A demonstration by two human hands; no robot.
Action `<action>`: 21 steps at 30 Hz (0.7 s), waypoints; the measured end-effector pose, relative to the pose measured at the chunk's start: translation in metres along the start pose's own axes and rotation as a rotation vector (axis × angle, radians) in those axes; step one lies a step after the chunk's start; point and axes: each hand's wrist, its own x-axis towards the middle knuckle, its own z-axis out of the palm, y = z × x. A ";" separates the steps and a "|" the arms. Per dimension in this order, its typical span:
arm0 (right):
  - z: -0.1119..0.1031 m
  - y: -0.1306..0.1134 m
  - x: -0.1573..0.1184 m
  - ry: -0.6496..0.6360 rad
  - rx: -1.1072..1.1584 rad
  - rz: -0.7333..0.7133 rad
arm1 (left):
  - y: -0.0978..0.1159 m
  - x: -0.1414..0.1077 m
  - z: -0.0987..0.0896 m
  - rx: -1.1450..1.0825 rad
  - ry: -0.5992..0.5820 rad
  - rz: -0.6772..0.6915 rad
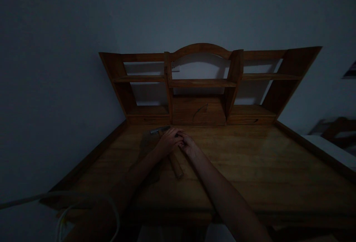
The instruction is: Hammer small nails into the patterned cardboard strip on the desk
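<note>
A hammer lies on the wooden desk (236,160), its metal head (159,130) toward the back left and its wooden handle (175,166) slanting toward the front. Over the middle of the handle, my left hand (169,139) and my right hand (185,141) meet, with their fingers bent and touching each other. Something small and dark shows between the fingers, too dim to name. Whether either hand touches the hammer cannot be made out.
At the back of the desk stands a wooden shelf unit (203,83) with drawers and a thin cord or wire (199,111) on its middle panel. A pale cable (83,194) loops across the lower left. A white surface (330,149) lies beyond the right edge.
</note>
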 end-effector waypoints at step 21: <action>0.008 -0.031 -0.015 0.091 0.190 -0.208 | -0.004 0.004 0.004 -0.379 0.347 -0.348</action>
